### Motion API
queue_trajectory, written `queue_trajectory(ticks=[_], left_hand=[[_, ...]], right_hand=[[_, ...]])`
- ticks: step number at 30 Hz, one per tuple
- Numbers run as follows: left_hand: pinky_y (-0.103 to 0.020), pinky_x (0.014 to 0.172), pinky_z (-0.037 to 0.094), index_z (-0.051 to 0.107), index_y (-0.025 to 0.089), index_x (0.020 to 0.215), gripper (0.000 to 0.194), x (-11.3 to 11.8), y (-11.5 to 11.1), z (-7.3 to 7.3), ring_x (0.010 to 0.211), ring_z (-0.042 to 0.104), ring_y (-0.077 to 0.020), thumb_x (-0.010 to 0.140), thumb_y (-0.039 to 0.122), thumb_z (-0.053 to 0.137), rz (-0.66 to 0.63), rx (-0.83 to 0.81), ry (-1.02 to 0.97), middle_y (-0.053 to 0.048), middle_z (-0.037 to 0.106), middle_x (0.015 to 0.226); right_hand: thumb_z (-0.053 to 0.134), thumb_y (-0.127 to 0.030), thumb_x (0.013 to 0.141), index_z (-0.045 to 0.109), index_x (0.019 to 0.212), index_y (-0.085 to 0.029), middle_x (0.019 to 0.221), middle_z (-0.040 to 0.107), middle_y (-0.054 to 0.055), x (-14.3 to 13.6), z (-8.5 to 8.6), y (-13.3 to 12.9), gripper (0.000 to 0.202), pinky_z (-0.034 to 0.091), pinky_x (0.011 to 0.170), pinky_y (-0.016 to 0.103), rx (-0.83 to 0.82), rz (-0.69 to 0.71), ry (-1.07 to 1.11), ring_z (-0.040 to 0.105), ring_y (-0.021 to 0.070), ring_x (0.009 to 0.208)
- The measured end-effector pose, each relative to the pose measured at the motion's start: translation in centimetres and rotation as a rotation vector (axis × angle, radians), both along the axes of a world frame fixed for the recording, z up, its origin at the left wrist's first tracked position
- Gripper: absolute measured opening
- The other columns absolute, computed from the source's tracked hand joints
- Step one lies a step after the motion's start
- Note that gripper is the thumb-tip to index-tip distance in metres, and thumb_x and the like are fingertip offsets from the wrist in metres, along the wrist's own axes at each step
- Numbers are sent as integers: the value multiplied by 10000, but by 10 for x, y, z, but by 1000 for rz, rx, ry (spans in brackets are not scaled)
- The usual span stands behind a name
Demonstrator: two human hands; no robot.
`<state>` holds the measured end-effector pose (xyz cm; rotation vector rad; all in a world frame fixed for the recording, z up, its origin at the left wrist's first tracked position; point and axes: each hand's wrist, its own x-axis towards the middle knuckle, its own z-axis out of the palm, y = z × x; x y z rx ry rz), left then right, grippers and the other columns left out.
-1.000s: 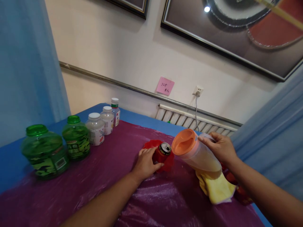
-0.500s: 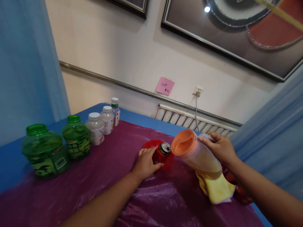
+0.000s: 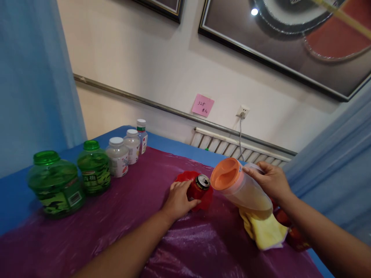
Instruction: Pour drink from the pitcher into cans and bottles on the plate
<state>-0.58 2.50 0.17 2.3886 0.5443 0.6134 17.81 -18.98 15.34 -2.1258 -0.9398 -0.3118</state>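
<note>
My left hand is wrapped round a red drink can, whose opened silver top faces up. Beneath the can lies a red scalloped dish. My right hand grips the handle of a clear plastic pitcher with an orange lid. The pitcher is tilted, its lid end close to the can's top on the right, and yellowish liquid shows inside. I cannot make out any stream between lid and can. Under the pitcher lies a folded yellow cloth.
Two green jars and several white-capped clear bottles line the left side. Red cans stand partly hidden behind my right forearm. A purple plastic sheet covers the blue table. A radiator runs along the wall behind.
Almost nothing differs. The whole view has shifted very slightly, while both hands, the can and the tilted pitcher keep their places.
</note>
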Motion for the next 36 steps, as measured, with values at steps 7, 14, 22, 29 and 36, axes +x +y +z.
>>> queue_trajectory(ticks=[7, 14, 22, 29, 36], left_hand=[[-476, 1078, 351, 625, 252, 1247, 643, 0, 0, 1, 1205, 604, -332, 659, 393, 845, -1, 0, -8, -90, 709, 1241], [-475, 1070, 364, 625, 254, 1253, 651, -1, 0, 0, 1193, 609, -336, 657, 398, 843, 6, -3, -13, -91, 709, 1238], [-467, 1065, 361, 628, 235, 1240, 646, -1, 0, 1, 1169, 622, -335, 656, 398, 850, -8, 7, -9, -90, 723, 1195], [-461, 1067, 356, 618, 227, 1250, 656, -1, -1, 2, 1168, 623, -328, 662, 393, 855, -4, 12, 10, -92, 717, 1211], [-458, 1062, 360, 614, 196, 1270, 687, -1, -1, 1, 1179, 613, -337, 658, 388, 861, 5, 13, 3, -107, 714, 1209]], right_hand=[[686, -746, 700, 404, 533, -241, 531, 318, -50, 1, 0, 0, 602, 241, 453, 259, -4, 5, -18, 314, 123, 513], [675, -770, 686, 439, 535, -243, 504, 350, -51, 0, 1, 1, 596, 253, 444, 265, -5, -7, -8, 322, 123, 482], [690, -731, 708, 400, 535, -244, 520, 326, -52, 2, -1, -1, 593, 238, 444, 264, 14, 5, -2, 308, 120, 497], [696, -698, 733, 427, 545, -237, 540, 327, -50, 2, -1, -2, 566, 242, 448, 257, 7, 18, 5, 315, 119, 516], [701, -715, 722, 434, 554, -234, 547, 309, -55, 6, -5, -2, 575, 233, 442, 249, 16, 14, -6, 298, 115, 519]])
